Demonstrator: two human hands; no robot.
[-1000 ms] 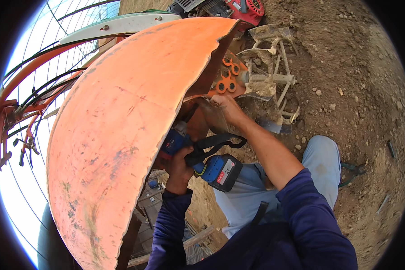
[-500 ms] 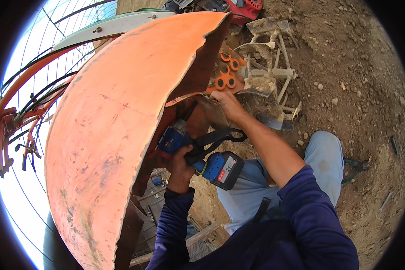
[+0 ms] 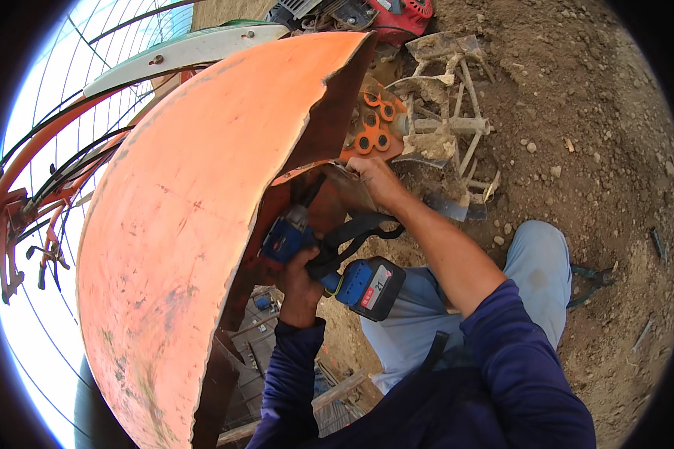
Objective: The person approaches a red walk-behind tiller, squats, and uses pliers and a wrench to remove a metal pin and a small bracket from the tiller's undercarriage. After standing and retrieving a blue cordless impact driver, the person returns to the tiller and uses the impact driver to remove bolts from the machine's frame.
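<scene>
My left hand is closed round the grip of a blue cordless impact wrench. Its black battery pack points toward my knees, and a black strap hangs from the tool. The wrench's nose reaches under a big curved orange metal guard, where shadow hides the tip. Farther off, my right hand grips the edge of a bent metal flap joined to the guard; its fingertips are partly hidden behind that edge.
Beyond my right hand stands a muddy metal cage wheel, beside orange linked rings. A red engine part shows at the top. Pliers and a bolt lie on the dirt at right. Orange handlebars rise at left.
The guard's far end and my right hand sit slightly lower in the picture. My left hand keeps the wrench in nearly the same place under the guard.
</scene>
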